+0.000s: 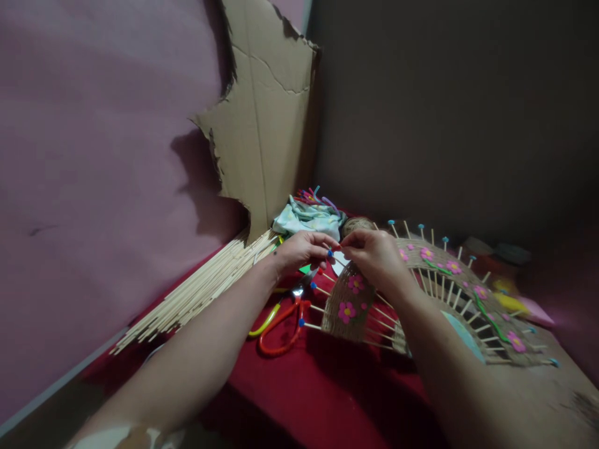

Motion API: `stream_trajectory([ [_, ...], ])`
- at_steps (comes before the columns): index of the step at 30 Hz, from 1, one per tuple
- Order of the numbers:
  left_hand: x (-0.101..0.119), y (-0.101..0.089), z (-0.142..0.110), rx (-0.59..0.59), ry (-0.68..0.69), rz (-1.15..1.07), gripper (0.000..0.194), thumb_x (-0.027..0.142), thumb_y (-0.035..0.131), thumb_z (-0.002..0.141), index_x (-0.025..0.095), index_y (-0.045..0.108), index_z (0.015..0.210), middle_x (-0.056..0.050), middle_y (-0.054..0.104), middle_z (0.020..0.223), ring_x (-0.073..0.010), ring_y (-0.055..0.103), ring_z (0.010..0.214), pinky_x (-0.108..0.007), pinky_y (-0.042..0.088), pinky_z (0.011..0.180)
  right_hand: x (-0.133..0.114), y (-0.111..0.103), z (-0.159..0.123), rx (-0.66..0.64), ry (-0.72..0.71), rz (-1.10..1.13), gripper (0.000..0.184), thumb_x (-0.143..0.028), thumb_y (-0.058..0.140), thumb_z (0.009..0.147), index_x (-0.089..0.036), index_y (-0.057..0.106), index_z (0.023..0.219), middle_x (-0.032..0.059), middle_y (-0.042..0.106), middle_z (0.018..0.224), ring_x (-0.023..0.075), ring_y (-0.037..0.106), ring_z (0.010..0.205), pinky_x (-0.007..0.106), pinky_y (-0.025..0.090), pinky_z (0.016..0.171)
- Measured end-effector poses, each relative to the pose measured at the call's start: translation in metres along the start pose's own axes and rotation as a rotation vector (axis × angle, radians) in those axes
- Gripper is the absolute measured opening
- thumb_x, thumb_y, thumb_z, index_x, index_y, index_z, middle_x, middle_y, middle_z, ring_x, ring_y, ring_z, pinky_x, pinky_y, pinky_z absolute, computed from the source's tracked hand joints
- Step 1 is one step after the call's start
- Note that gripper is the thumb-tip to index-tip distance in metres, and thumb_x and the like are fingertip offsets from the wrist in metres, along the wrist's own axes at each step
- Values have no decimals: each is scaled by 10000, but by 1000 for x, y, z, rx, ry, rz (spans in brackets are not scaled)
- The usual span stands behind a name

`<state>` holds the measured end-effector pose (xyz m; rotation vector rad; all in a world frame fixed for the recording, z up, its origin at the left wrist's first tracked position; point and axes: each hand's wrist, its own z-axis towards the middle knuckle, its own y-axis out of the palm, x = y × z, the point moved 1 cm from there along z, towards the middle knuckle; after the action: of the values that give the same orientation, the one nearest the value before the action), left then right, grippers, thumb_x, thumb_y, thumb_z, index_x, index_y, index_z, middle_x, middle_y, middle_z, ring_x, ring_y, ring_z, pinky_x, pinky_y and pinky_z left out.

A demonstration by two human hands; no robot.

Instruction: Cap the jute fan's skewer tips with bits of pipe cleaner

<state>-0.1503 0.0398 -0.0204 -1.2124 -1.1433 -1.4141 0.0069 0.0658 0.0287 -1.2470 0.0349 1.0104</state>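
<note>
A woven half-circle fan of twine and thin sticks [330, 315] lies in front of me, decorated with pink flowers. Red and blue beads of what looks like clay, such as this blue tip [302, 322], cap its stick ends. My left hand [304, 249] is closed at the fan's upper left rim, its fingertips beside a blue-tipped stick. From the other side my right hand [377, 255] pinches at a small red piece [337, 247], where both hands' fingertips nearly meet. My right hand and wrist hide part of the fan.
Red-handled scissors [281, 333] and a yellow-handled pair [266, 321] lie on the red cloth [322, 393]. A bundle of wooden sticks [196, 293] runs along the pink wall. Behind are torn cardboard [266, 125], a pale green cloth [306, 218] and a second flowered fan [477, 312].
</note>
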Motion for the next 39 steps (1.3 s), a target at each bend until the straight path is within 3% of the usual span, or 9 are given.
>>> stream_trajectory([
  [8, 3, -3, -1, -32, -23, 29, 176, 132, 645, 640, 104, 651, 814, -36, 633, 650, -69, 528, 472, -201, 332, 443, -5, 2, -4, 67, -34, -100, 166, -130, 555, 706, -166, 715, 730, 46, 675, 669, 131, 572, 610, 236, 378, 580],
  [14, 17, -7, -10, -81, 7, 223, 134, 94, 616, 643, 104, 669, 766, 3, 594, 603, -44, 456, 481, -192, 317, 472, -4, 7, -5, 97, -23, -165, 172, -147, 561, 710, -194, 724, 738, 44, 687, 684, 139, 593, 626, 238, 395, 599],
  [22, 23, -13, -6, 2, 217, 585, 108, 133, 594, 706, 124, 689, 757, -33, 642, 728, -108, 547, 701, -228, 424, 656, -1, 15, -5, 93, -48, -198, 168, -150, 560, 720, -193, 722, 721, 54, 700, 710, 157, 614, 658, 255, 398, 628],
  [28, 22, -14, -8, -64, 281, 703, 138, 152, 574, 746, 148, 694, 815, -40, 653, 790, -125, 566, 754, -222, 431, 657, -1, 18, -6, 76, -46, -212, 186, -144, 550, 719, -201, 726, 731, 53, 696, 705, 151, 609, 653, 251, 393, 628],
  [34, 28, -10, -10, -70, 274, 649, 97, 172, 595, 737, 138, 678, 771, -17, 614, 703, -102, 532, 676, -210, 419, 609, -1, 23, -6, 14, -43, -178, 166, -148, 573, 710, -186, 730, 746, 52, 683, 668, 145, 586, 616, 249, 382, 604],
  [39, 19, -7, -6, 33, 211, 434, 96, 212, 612, 727, 122, 644, 735, 21, 526, 579, -51, 436, 504, -186, 344, 479, -4, 20, -7, -1, -57, -104, 149, -166, 575, 727, -165, 723, 725, 51, 676, 645, 128, 565, 576, 235, 380, 570],
])
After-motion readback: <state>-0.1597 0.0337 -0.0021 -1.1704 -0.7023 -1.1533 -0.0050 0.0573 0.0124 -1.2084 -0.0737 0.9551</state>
